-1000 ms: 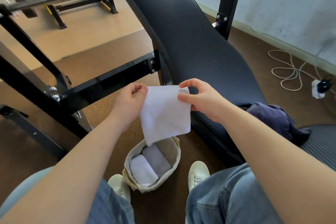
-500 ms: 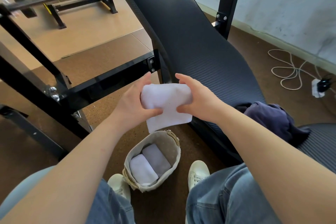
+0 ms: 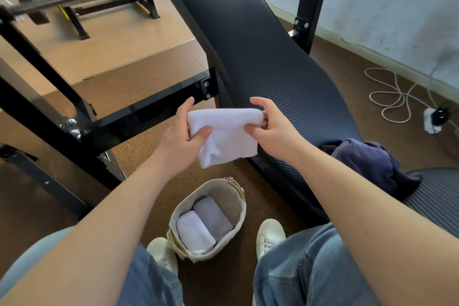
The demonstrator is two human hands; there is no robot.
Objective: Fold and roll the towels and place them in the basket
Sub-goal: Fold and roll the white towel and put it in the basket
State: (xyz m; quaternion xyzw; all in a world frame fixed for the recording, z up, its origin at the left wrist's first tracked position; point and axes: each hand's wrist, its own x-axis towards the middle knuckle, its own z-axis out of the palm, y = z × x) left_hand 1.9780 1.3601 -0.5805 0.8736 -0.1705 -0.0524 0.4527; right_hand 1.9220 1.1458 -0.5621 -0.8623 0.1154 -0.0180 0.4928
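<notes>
My left hand (image 3: 182,138) and right hand (image 3: 272,129) pinch the half-rolled white towel (image 3: 227,135) above the basket (image 3: 224,194) holding two rolled towels (image 3: 203,225)

There are three white towels: one held towel (image 3: 224,136) in the middle, and two near ones, the left rolled towel (image 3: 195,233) and the right rolled towel (image 3: 212,216). There is one basket (image 3: 239,206). There are two hands, the left hand (image 3: 181,139) and the right hand (image 3: 275,131), and two white shoes, the left shoe (image 3: 162,253) and the right shoe (image 3: 269,233). One dark blue cloth (image 3: 367,164) lies at the right, and one white cable (image 3: 392,97) at the far right.
</notes>
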